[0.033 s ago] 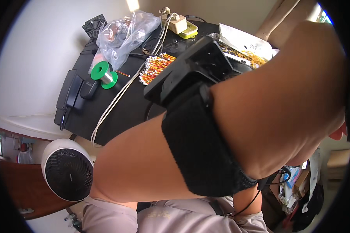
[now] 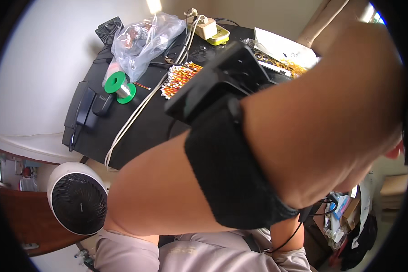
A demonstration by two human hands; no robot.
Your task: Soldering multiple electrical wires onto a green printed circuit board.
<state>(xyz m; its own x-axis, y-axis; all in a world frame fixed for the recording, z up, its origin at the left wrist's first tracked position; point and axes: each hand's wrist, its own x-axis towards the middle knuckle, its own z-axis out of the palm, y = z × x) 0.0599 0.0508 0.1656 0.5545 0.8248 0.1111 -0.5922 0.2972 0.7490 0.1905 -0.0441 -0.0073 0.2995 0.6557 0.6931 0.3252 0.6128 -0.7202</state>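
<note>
My left forearm rises from the lower left and crosses the picture, very close. A wide black strap [image 2: 226, 167] circles its wrist, with a flat black mount [image 2: 220, 77] on top. The heel of my left hand [image 2: 326, 118] fills the upper right; its fingers are hidden or cut off at the right edge, where a small red patch [image 2: 396, 150] shows. I cannot make out what it holds. My right forearm [image 2: 286, 232] shows below the left one, its hand hidden. Beyond the strap, a bundle of red and yellow wires with white connectors [image 2: 179, 80] lies on the black table [image 2: 95, 143].
A green spool of silvery wire [image 2: 116, 82], a clear plastic bag [image 2: 145, 43] and a black slim device [image 2: 79, 106] are at the table's left. White cables [image 2: 131, 119] run to a power strip [image 2: 206, 28]. A white fan [image 2: 79, 199] stands lower left; a white tray [image 2: 283, 45] lies far right.
The whole view has shifted very slightly. My left hand and wrist look a little blurred, and the arm keeps nearly the same pose.
</note>
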